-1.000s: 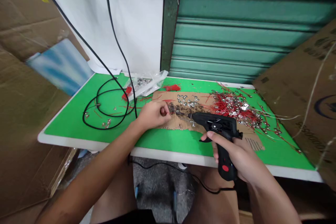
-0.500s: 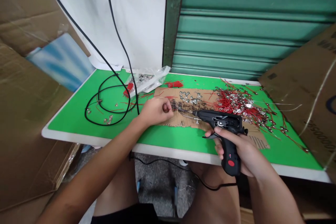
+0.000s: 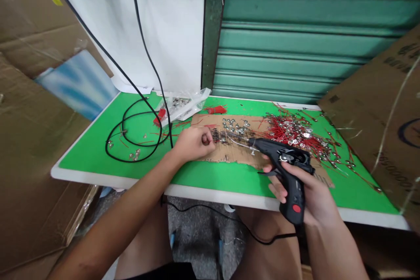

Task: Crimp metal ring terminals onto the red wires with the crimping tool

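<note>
My right hand (image 3: pixel 316 190) is wrapped round the grip of a black soldering gun (image 3: pixel 292 188) with a red round spot at its base. Its tip points left, and a thin silvery solder wire (image 3: pixel 239 142) runs beside it. My left hand (image 3: pixel 195 143) is closed in a pinch at the left part of a cardboard sheet (image 3: pixel 236 156), just left of the tip; what the fingers hold is hidden. Dark scorch marks (image 3: pixel 226 136) cover the cardboard there. Behind them lie small metal terminals (image 3: pixel 234 124). To the right is a heap of red wires with metal ends (image 3: pixel 282 129).
A black cable (image 3: pixel 149 157) loops on the green tabletop (image 3: pixel 98 140) at left. Behind it are a clear bag of metal parts (image 3: pixel 183 105) and a bundle of red wires (image 3: pixel 217 109). Cardboard boxes stand on both sides; a green shutter (image 3: pixel 295 43) is behind.
My right hand has drawn the soldering gun slightly right and down, so its tip is farther from my left hand. My left hand stays pinched in nearly the same place. The view has tilted slightly.
</note>
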`<state>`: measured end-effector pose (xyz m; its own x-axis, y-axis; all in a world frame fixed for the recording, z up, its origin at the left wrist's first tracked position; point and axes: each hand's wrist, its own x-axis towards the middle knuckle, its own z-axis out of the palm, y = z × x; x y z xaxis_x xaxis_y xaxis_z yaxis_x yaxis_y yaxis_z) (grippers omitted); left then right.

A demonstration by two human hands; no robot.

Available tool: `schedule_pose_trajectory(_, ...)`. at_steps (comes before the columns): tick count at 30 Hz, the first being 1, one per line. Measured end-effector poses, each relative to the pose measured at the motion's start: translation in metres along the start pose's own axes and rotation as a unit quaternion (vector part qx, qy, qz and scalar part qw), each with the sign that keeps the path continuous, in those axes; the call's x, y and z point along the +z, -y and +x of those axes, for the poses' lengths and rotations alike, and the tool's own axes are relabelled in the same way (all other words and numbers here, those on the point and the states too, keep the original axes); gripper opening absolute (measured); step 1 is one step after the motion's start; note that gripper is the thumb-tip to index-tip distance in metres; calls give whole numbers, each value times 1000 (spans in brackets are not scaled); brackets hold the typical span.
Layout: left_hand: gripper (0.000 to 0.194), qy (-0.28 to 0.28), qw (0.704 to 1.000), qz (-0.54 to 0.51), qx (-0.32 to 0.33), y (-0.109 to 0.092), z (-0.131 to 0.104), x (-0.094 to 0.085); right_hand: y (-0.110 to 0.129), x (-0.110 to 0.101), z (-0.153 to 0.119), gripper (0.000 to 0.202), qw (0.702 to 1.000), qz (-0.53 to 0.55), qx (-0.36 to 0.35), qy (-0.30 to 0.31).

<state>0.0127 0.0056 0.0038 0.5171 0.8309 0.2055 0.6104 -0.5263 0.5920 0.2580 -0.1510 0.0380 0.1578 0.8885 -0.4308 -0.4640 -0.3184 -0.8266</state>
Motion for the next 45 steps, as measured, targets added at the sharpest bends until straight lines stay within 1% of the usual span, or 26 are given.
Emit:
schedule_pose_trajectory(2, 4, -1, 1000, 1, 0, 0, 0, 1, 3, -5, 0, 31, 999, 25, -39, 3)
schedule_pose_trajectory(5, 3, 2, 1000, -1, -10, -1, 0, 1, 5, -14, 3, 24, 996, 42, -75, 3)
schedule_pose_trajectory(10, 2, 11, 1000, -13, -13, -6, 0, -3, -5, -31, 11, 28, 988, 78, -130, -13)
schedule_pose_trajectory(14, 4, 30, 999, -23, -38, -8, 1, -4, -9, -39, 8, 30, 986, 98, -130, -17)
schedule_pose_trajectory(17, 5, 33, 998, -26, -39, -8, 2, -4, -10, -45, 5, 28, 990, 109, -95, -5)
schedule_pose_trajectory(20, 5, 29, 999, -25, -32, -7, 3, -3, -14, -51, 5, 26, 983, 144, -109, -23)
schedule_pose_trajectory(23, 5, 30, 999, -24, -34, -7, 3, -3, -17, -55, 5, 29, 983, 155, -93, -33)
schedule_pose_trajectory(27, 5, 32, 999, -20, -36, -9, 3, -4, -17, -53, 3, 32, 981, 167, -96, -28)
schedule_pose_trajectory(34, 4, 48, 998, -32, -31, -7, 1, -5, -7, -40, 2, 28, 975, 205, -85, -21)
schedule_pose_trajectory(38, 5, 38, 998, -42, -20, -4, 0, -4, -5, -34, -2, 29, 974, 206, -95, 9)
schedule_pose_trajectory(45, 6, 37, 998, -43, -10, 0, 0, -5, -3, -30, -5, 29, 971, 185, -141, 52)
